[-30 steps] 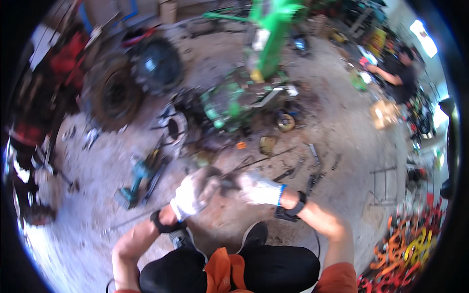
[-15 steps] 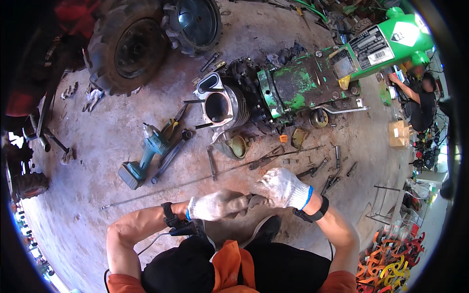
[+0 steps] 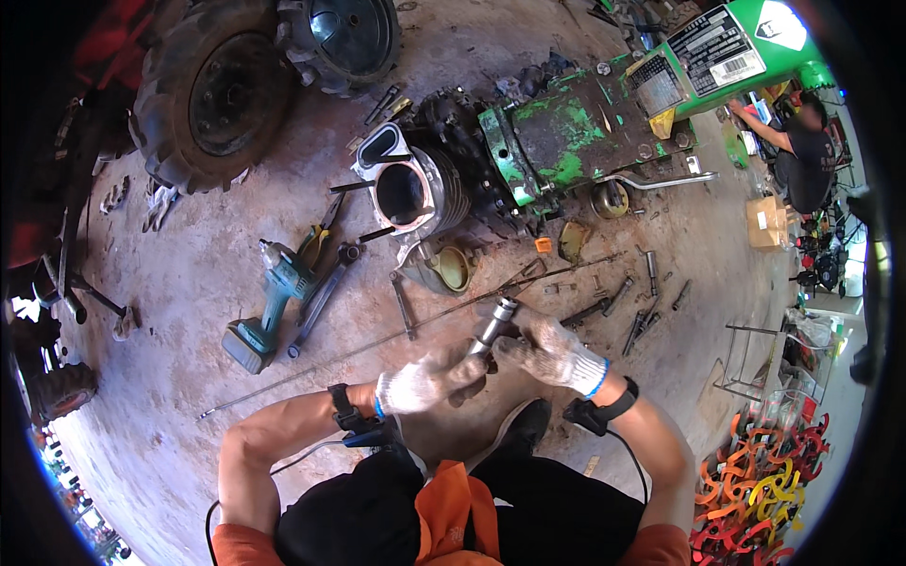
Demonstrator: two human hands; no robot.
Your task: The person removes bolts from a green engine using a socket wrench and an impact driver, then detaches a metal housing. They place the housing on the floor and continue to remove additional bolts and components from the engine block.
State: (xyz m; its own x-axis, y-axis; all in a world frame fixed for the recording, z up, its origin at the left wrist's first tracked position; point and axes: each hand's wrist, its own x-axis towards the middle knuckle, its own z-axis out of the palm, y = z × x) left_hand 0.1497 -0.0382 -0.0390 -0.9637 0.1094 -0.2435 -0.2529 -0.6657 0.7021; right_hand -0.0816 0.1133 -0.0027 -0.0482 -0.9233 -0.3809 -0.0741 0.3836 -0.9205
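Observation:
A shiny metal socket [image 3: 494, 325], long and cylindrical, stands tilted up between my two gloved hands, its round end facing away from me. My left hand [image 3: 423, 379], in a white knitted glove with grimy fingertips, is closed around the socket's lower end. From the other side my right hand [image 3: 555, 355], in a matching glove with a blue cuff edge, has its bent fingers and thumb against the socket. Some fingertips are hidden behind it. Beyond the hands, a long thin rod [image 3: 377, 344] lies across the floor.
A teal cordless impact wrench [image 3: 276, 302], pliers [image 3: 323, 231] and a long wrench [image 3: 324, 300] lie at left. Ahead stands a green machine body [image 3: 576, 156] with a bare engine cylinder [image 3: 404, 193]. Loose sockets [image 3: 651, 269] lie right. A person [image 3: 802, 156] works at far right.
The socket has come into sight between my hands, tilted upward. My right hand has shifted right and its fingers have opened around it. The whole view has turned slightly.

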